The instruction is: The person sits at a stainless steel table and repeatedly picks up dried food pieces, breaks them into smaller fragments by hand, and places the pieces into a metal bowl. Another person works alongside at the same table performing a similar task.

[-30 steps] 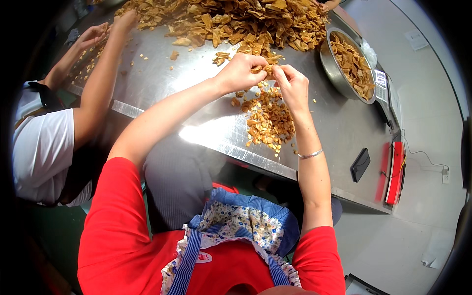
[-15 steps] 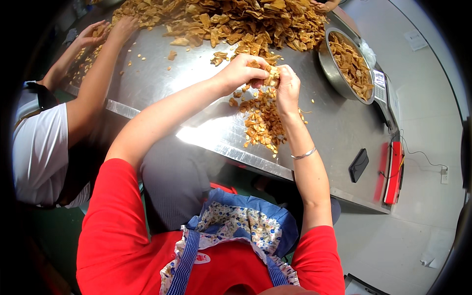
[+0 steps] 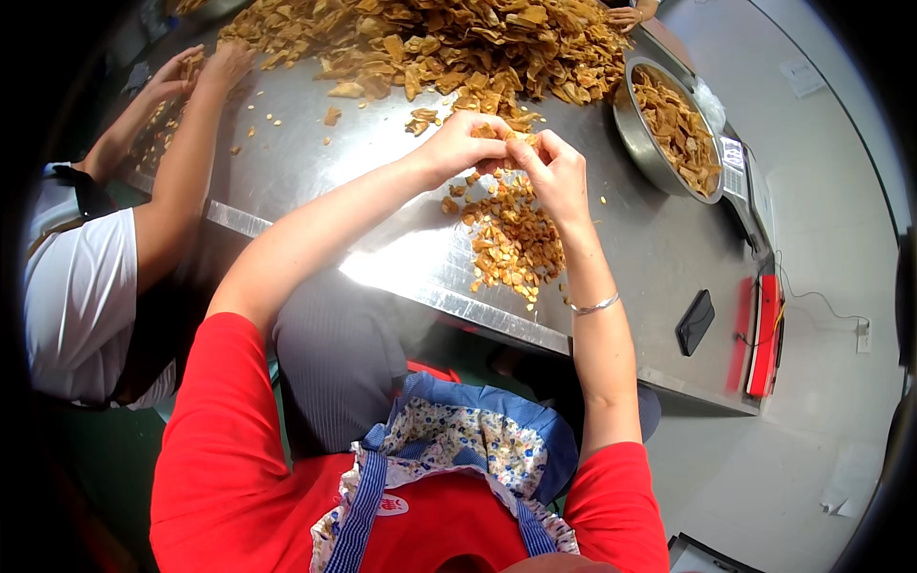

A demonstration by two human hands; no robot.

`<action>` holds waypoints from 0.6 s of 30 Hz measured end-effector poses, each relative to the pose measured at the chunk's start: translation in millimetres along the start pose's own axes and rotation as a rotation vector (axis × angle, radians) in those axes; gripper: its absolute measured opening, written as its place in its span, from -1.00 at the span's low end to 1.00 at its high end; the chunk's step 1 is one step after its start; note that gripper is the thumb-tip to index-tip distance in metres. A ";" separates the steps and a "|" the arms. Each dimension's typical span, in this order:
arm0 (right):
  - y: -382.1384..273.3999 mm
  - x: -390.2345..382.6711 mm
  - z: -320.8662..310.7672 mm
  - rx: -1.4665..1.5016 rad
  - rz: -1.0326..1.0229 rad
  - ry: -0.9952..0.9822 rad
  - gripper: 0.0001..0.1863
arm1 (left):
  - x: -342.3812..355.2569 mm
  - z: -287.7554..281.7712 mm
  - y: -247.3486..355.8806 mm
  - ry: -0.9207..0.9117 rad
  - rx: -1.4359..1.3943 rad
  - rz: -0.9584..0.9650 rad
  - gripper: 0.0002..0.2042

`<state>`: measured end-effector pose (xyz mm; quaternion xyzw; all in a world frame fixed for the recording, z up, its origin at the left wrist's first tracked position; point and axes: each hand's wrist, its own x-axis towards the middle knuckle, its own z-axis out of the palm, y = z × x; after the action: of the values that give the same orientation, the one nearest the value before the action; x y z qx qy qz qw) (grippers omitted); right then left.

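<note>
Over the metal table, my left hand and my right hand meet, fingers closed. A dried orange-brown piece shows at the left fingers, mostly covered by them. The right thumb and fingers pinch at the same spot, where what they hold is largely hidden. Just below lies a small pile of brown crumbs and pale seeds. Beyond my hands rises a large heap of dried brown pieces, some of them spilling toward my fingers.
A steel bowl of similar pieces stands at the right, beside a pale keypad device. A black phone-like slab and a red box lie nearer. Another person's hands work at the left; another hand shows at the far edge.
My right hand has turned inward and closed over the piece, hiding the pale seeds that showed between my hands. Both hands stay at nearly the same place.
</note>
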<state>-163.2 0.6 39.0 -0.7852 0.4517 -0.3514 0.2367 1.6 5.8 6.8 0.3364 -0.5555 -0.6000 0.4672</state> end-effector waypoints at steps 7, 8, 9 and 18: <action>17.5 1.6 1.2 0.497 0.048 -0.180 -0.72 | -1.3 -7.5 4.4 -0.070 -0.231 -0.125 -0.88; 18.3 2.2 0.7 0.571 0.055 -0.234 -0.72 | 0.2 -13.5 2.8 -0.115 -0.281 -0.135 -0.87; 19.9 3.1 0.1 0.645 0.063 -0.288 -0.73 | 0.5 -15.0 2.7 -0.135 -0.311 -0.144 -0.86; 22.9 1.5 -8.9 1.084 0.376 -0.713 -0.84 | -1.8 -19.8 0.5 -0.321 -0.358 -0.214 -0.81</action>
<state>-181.9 -12.1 29.4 -0.5314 0.2350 -0.2007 0.7888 20.5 0.5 3.9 0.2059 -0.4688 -0.7805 0.3588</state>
